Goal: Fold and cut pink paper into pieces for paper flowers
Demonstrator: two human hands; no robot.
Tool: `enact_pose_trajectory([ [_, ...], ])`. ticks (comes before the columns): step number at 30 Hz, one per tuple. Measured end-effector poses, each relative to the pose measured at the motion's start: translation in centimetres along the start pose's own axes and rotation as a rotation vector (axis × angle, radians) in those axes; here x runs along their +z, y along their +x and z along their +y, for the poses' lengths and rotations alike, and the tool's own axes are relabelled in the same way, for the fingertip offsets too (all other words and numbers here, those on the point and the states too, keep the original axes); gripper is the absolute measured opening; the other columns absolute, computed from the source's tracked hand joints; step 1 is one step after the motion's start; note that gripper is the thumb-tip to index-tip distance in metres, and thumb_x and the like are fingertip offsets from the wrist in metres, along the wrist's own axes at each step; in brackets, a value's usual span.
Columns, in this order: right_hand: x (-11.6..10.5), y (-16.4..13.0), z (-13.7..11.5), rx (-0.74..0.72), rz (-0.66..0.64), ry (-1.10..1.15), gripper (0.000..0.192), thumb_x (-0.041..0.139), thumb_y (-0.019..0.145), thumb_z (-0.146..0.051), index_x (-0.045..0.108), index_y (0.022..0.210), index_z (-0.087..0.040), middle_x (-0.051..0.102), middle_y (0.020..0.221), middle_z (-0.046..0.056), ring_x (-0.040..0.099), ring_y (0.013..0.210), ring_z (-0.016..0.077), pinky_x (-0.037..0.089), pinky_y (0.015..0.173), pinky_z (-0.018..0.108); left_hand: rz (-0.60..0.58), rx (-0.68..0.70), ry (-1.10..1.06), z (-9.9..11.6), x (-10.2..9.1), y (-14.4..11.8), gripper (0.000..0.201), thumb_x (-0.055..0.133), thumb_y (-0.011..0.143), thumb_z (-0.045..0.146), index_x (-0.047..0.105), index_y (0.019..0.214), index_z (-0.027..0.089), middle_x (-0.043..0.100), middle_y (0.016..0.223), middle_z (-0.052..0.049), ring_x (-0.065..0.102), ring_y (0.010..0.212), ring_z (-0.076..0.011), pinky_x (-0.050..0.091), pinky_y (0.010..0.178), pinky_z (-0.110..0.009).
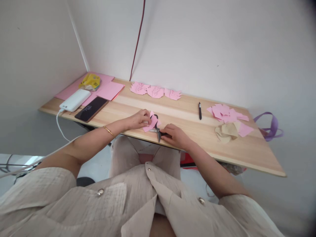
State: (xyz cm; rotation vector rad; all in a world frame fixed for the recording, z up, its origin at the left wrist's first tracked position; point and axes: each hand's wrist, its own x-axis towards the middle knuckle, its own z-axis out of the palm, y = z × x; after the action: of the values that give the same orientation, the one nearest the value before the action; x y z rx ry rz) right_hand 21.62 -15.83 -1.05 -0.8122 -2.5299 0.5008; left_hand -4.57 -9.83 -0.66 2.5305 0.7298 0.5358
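Observation:
My left hand (139,119) pinches a small pink paper piece (152,123) near the front edge of the wooden table (187,108). My right hand (175,136) grips black scissors (157,132) whose blades meet the lower edge of that paper. Both hands sit close together at the table's front middle. A thin gold bracelet circles my left wrist.
Pink paper cut-outs (155,91) lie in a row by the wall. A black pen (199,110), a pile of pink scraps (225,113) and tan paper (226,132) lie right. At left are a phone (92,109), white power bank (74,100), pink sheets (110,90) and a yellow object (90,81).

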Motion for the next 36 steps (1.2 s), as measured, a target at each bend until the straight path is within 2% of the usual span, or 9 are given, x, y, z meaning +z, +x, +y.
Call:
enact_pose_trajectory([
  [17, 0.6, 0.4, -1.5, 0.045, -0.005, -0.011, 0.025, 0.052, 0.086, -0.029, 0.061, 0.104, -0.015, 0.060, 0.090, 0.011, 0.053, 0.086, 0.0208, 0.045, 0.076, 0.034, 0.039, -0.018, -0.006, 0.5, 0.0, -0.1, 0.015, 0.056, 0.081, 0.029, 0.060, 0.073, 0.016, 0.049, 0.091, -0.007, 0.044, 0.092, -0.0195, 0.039, 0.084, -0.034],
  [30, 0.8, -0.2, -1.8, 0.071, -0.011, -0.007, 0.024, 0.055, 0.083, -0.026, 0.061, 0.104, -0.016, 0.061, 0.090, 0.011, 0.054, 0.088, 0.0209, 0.046, 0.076, 0.034, 0.019, -0.034, -0.008, 0.5, 0.0, -0.1, 0.014, 0.052, 0.082, 0.027, 0.060, 0.076, 0.017, 0.050, 0.092, -0.007, 0.045, 0.093, -0.0199, 0.039, 0.085, -0.034],
  [33, 0.3, -0.9, -1.8, 0.062, -0.010, 0.020, 0.024, 0.056, 0.083, -0.027, 0.062, 0.104, -0.017, 0.061, 0.090, 0.010, 0.055, 0.088, 0.0206, 0.047, 0.076, 0.034, 0.039, -0.067, 0.005, 0.1, 0.2, -0.1, 0.013, 0.056, 0.079, 0.029, 0.058, 0.081, 0.017, 0.052, 0.088, -0.007, 0.046, 0.088, -0.0197, 0.040, 0.082, -0.034],
  [36, -0.5, -1.8, -1.1, 0.042, 0.023, 0.059, 0.027, 0.055, 0.084, -0.029, 0.061, 0.108, -0.019, 0.061, 0.093, 0.010, 0.056, 0.088, 0.0200, 0.047, 0.076, 0.034, 0.079, -0.120, 0.006, -0.6, 0.4, -0.2, 0.030, 0.060, 0.076, 0.032, 0.055, 0.101, 0.015, 0.055, 0.094, -0.008, 0.049, 0.084, -0.0189, 0.041, 0.079, -0.034],
])
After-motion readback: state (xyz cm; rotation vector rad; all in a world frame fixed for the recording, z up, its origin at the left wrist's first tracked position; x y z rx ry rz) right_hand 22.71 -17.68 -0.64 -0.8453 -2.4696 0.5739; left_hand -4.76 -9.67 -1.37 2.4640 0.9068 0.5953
